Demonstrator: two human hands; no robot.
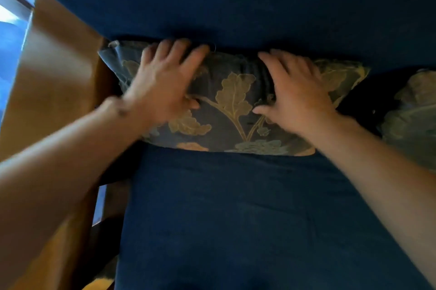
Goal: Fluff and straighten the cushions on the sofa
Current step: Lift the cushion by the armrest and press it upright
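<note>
A grey-blue cushion point(232, 105) with gold leaf patterns leans against the dark blue sofa backrest point(236, 6), its lower edge on the blue seat point(224, 219). My left hand point(162, 84) lies flat on the cushion's left half, fingers spread and reaching over its top edge; it is motion-blurred. My right hand point(297, 93) rests flat on the right half, fingers apart, thumb pointing inward. Neither hand closes around the fabric. A second patterned cushion point(410, 119) shows partly at the right edge.
A wooden sofa armrest point(54, 72) runs along the left side. Beyond it, at the far left, is a bright window point(11, 30). The wide blue seat stretches toward me below the cushions.
</note>
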